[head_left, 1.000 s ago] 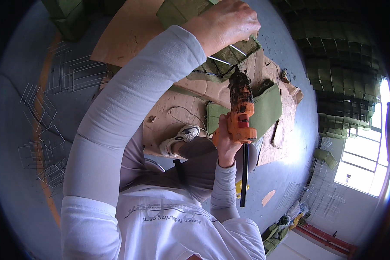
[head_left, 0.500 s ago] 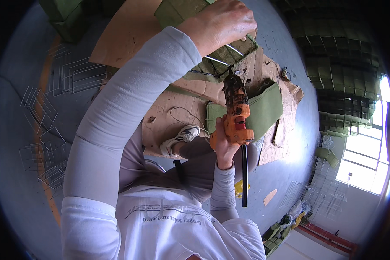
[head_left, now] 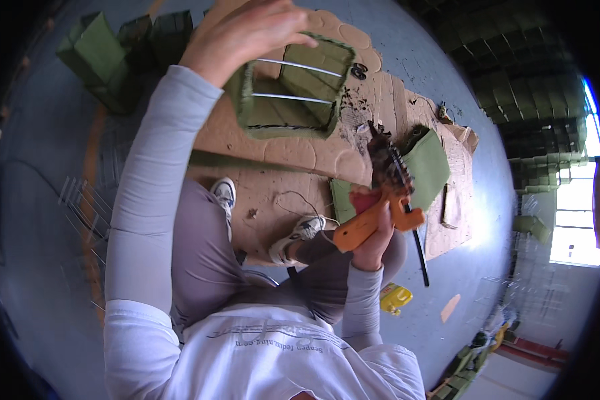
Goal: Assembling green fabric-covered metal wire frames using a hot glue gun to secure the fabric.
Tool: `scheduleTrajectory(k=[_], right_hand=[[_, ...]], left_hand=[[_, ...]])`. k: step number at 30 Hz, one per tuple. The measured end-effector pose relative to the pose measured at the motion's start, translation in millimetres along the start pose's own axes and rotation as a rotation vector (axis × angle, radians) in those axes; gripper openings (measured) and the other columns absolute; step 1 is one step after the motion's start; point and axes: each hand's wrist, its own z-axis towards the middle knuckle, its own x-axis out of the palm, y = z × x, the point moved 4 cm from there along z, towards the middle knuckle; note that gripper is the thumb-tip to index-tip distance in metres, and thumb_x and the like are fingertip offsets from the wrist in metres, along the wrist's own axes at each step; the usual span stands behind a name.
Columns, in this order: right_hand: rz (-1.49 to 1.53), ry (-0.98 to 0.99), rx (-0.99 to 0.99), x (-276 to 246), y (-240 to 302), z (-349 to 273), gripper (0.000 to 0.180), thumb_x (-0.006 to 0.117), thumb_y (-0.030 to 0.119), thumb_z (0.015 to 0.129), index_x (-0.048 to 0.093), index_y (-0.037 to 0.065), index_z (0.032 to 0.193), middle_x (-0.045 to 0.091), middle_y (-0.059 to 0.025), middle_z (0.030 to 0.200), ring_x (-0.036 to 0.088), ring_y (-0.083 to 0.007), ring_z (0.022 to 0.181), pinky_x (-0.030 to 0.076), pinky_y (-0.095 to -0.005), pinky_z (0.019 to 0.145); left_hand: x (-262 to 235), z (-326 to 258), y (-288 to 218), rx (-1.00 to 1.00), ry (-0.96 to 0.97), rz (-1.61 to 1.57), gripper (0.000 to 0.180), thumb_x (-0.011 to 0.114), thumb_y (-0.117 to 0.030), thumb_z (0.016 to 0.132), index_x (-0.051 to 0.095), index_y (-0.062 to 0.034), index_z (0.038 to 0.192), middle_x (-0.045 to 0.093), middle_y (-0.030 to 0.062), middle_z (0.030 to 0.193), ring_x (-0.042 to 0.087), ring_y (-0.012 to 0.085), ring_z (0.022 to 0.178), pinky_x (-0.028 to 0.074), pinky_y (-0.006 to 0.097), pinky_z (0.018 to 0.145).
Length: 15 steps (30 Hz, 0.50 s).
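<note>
A green fabric box (head_left: 260,119) framed with wire lies with its open mouth facing me, two pale metal rods (head_left: 293,99) crossing the opening. My left hand (head_left: 253,33) is at its upper left rim, fingers closed over the edge; the palm side is hidden. In my right hand (head_left: 379,230) is an orange hot glue gun (head_left: 363,227) with a dark, crusted front end. Its nozzle points up and away, to the right of the box and apart from it. A straight black rod (head_left: 421,259) sticks out of the gun's back.
Cardboard sheets (head_left: 260,147) cover the work surface and floor. A folded green piece (head_left: 427,163) lies right of the glue gun. More green boxes (head_left: 95,53) stand far left, near wire frames (head_left: 80,200). A yellow object (head_left: 395,298) sits by my right knee.
The green box has turned and shifted left with my left hand, so its opening now shows. My right hand has swung the glue gun right and down, away from the box's edge.
</note>
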Motion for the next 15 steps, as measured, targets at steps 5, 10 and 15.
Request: scheduleTrajectory(k=[5,10,15], right_hand=[[0.221,-0.069,0.22,-17.2,-26.3,74.3,0.033,0.054,0.029,0.1,0.052,0.003,0.119,0.067,-0.0146,0.103,0.067,-0.0261,0.099,0.053,-0.0402,0.09],[0.296,-0.196,0.403,-31.4,-90.3,124.5,0.041,0.057,0.046,0.096,0.055,0.01,0.115,0.068,-0.0104,0.099,0.07,-0.0253,0.088,0.058,-0.0414,0.079],[0.183,-0.179,0.556,-49.3,-115.9,123.0,0.052,0.05,0.056,0.096,0.053,0.008,0.117,0.068,-0.0117,0.101,0.069,-0.0288,0.088,0.058,-0.0436,0.078]], left_hand=[[13.3,28.7,40.8,-0.202,0.063,-0.724,0.039,0.065,-0.038,0.089,0.071,-0.0034,0.107,0.065,0.0251,0.087,0.065,0.0387,0.076,0.051,0.04,0.072],[29.4,29.1,42.7,-0.351,0.526,-0.863,0.053,0.061,-0.051,0.091,0.069,0.0008,0.086,0.047,0.0102,0.057,0.042,0.0159,0.055,0.04,0.037,0.058],[50.3,46.2,38.7,-0.326,0.597,-1.028,0.061,0.061,-0.058,0.089,0.06,-0.0018,0.066,0.032,-0.0023,0.052,0.034,0.012,0.051,0.03,0.036,0.051]])
